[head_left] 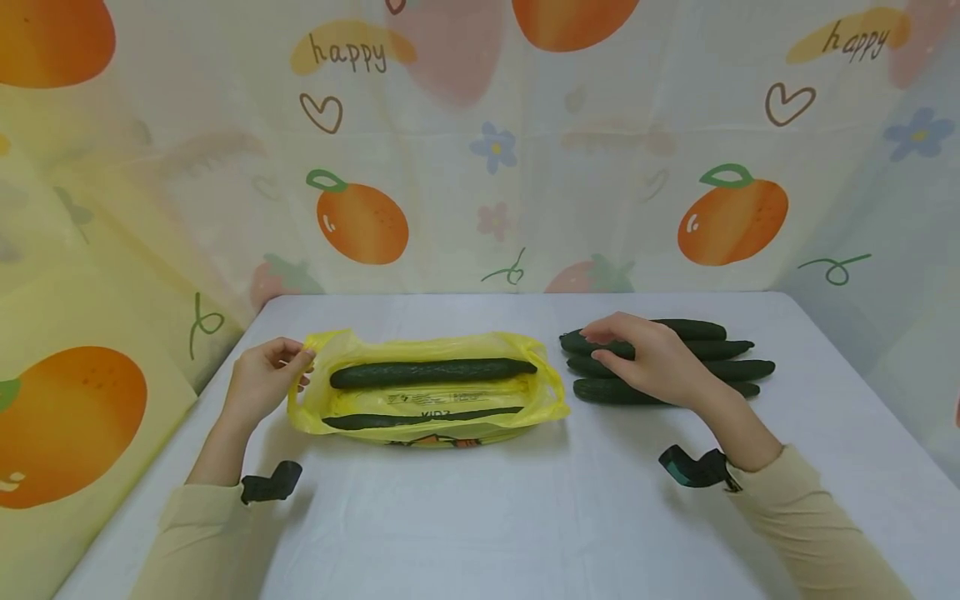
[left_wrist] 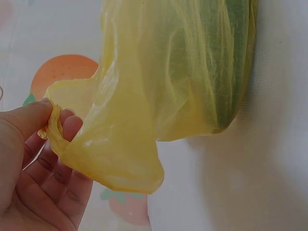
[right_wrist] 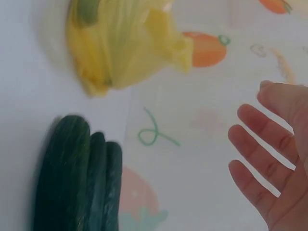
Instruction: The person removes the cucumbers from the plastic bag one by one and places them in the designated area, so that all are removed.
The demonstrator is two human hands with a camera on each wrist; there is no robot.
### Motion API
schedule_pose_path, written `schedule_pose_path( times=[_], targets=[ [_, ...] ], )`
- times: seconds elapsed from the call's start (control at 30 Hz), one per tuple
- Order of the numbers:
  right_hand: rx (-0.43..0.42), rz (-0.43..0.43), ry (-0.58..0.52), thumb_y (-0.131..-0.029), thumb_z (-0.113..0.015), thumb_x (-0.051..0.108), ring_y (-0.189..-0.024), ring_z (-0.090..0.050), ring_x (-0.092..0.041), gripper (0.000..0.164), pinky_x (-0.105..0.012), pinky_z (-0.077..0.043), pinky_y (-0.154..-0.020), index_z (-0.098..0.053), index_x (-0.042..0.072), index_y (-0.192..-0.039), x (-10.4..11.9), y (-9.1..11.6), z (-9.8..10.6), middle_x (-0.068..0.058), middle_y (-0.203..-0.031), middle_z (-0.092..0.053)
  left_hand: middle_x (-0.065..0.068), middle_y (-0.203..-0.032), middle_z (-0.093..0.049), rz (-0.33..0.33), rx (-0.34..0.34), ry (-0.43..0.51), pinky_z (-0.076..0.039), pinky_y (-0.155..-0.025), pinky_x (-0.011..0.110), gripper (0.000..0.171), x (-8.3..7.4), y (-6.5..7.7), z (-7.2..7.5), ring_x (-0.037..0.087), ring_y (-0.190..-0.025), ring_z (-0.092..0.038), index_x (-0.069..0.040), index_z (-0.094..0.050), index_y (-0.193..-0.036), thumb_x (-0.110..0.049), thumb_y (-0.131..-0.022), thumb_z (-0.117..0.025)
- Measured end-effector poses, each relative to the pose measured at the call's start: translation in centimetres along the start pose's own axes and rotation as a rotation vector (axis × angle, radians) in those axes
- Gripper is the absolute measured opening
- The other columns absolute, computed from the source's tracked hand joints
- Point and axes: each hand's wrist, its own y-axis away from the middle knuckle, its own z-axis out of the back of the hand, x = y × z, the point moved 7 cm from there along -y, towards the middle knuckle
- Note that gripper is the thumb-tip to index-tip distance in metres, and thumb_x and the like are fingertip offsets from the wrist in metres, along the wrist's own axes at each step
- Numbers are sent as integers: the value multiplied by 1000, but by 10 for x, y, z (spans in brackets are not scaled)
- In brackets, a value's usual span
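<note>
Cucumbers [head_left: 432, 372] lie inside the yellow bag [head_left: 450, 432] on the desk [head_left: 480, 517]; the left hand [head_left: 262, 379] pinches its handle [left_wrist: 57, 134], seemingly keeping the mouth wide. The empty right hand [head_left: 663, 362], fingers spread, hovers over loose cucumbers [head_left: 723, 350] lined up within reach.

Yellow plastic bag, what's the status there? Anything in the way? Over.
Left grip pinching yellow plastic bag by its edge. Long dark-green cucumbers inside. Right grip empty, over four loose cucumbers. No obstruction visible.
</note>
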Motion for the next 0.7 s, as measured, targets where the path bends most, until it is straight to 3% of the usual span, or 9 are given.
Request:
schedule_pose_path(
  times=[0.33,0.7],
  targets=[
    [-38,77,-44,-78,-71,4,-83,-63,-12,30,-31,-54,-70,-62,10,-106,25,-21,-9,-1,-97,-66,13,-82,-66,2,3,-9,-52,-53,22,30,-1,1,1,10,-59,-63,-1,-61,-94,-31,-91,-58],
    [53,91,-114,-82,-68,7,-82,-62,-10,26,-26,-54,-69,-61,7,-108,51,-43,-30,-4,-99,-66,13,-82,-66,-10,-5,-2,-53,-52,22,29,-1,0,-1,10,-59,-64,-1,-61,-94,-30,-90,-59]
  ],
)
